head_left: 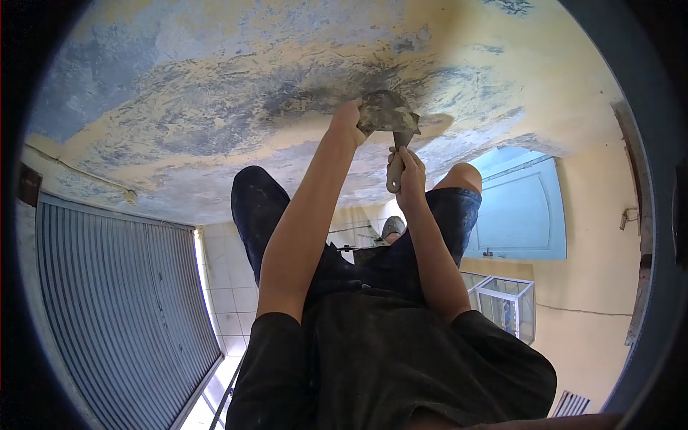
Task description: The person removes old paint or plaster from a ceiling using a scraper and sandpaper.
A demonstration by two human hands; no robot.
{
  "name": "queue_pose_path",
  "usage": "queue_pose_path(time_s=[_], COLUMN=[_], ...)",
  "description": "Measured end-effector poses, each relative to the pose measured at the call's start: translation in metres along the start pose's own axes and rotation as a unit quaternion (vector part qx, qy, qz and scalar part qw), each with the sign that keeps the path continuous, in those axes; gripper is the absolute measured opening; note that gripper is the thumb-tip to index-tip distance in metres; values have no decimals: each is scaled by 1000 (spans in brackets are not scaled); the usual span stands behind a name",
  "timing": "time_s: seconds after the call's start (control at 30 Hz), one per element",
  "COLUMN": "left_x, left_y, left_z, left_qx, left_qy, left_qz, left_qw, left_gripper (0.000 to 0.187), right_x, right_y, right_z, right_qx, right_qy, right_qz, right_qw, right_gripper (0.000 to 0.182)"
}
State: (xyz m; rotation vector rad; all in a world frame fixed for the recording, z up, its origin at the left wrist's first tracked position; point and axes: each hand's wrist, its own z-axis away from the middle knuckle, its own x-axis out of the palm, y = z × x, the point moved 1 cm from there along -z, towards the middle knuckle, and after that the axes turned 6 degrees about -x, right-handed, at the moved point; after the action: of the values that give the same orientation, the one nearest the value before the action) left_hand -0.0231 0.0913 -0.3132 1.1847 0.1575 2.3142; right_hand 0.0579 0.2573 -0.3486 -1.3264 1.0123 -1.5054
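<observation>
While gripping a dark, smeared plate (385, 115) along its left edge with the left hand (349, 120), also pinching a scraper (394, 176) by its handle with the right hand (411, 173). Head view, the only one: holding both things out beyond the knees (462, 178), near a patchy grey-and-yellow wall (208, 107). Curling the left fingers around the plate's edge, partly out of sight behind it, so not showing the full wrap. Pressing the right thumb and fingers together on the handle, leaving its holed end sticking out toward the body.

Main relation: running the scraper's long axis away from the body, up the view and tilting slightly right, from handle to blade (403, 140). Setting the blade at the plate's near edge, toward its right end; showing no clear gap, but not telling touching from mere overlapping. Placing the plate just ahead of the right hand and slightly to its left, directly right of the left hand. Having the scraper nearer to the right hand, the plate to the left.

Also showing a blue door (516, 208) at right and a ribbed grey door (122, 294) at left.
</observation>
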Motion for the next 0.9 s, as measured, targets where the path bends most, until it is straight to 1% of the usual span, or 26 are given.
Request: queue_pose_path(time_s=[0.17,0.3,0.37,0.4,0.47,0.57,0.6,0.67,0.7,0.77,0.9], left_x=[8,9,11,10,9,-1,0,0,1,-1,-4], left_y=[-17,-33,-41,-44,-47,-57,-59,-61,-62,-65,-67], left_z=[-16,-44,-46,-49,-57,-84,-84,-83,-82,-78,-73], left_qx=[-18,-41,-23,-28,-42,-44,-48,-48,-50,-44,-65], left_qy=[38,24,45,48,94,83,85,140,141,129,135], left_qz=[-29,-20,-34,-34,-53,-43,-46,-57,-59,-78,-106], left_qw=[999,999,998,998,993,995,994,987,987,988,983], left_gripper=[20,21,22,22,20,18,18,17,17,18,18], right_x=[-5,-9,-4,-4,-7,-6,-4,-3,-5,-10,-12], right_y=[1,3,5,6,9,10,9,5,8,12,17], right_z=[-2,-1,-4,-5,-7,-10,-10,-8,-11,-13,-20], right_qx=[16,27,18,9,17,6,9,29,29,27,27], right_qy=[11,19,20,18,32,42,40,43,45,23,53], right_qz=[-2,9,8,7,27,47,44,46,44,46,31], right_qw=[1000,999,1000,1000,999,998,998,998,998,998,998], right_gripper=[30,31,30,30,29,31,30,29,29,20,18])
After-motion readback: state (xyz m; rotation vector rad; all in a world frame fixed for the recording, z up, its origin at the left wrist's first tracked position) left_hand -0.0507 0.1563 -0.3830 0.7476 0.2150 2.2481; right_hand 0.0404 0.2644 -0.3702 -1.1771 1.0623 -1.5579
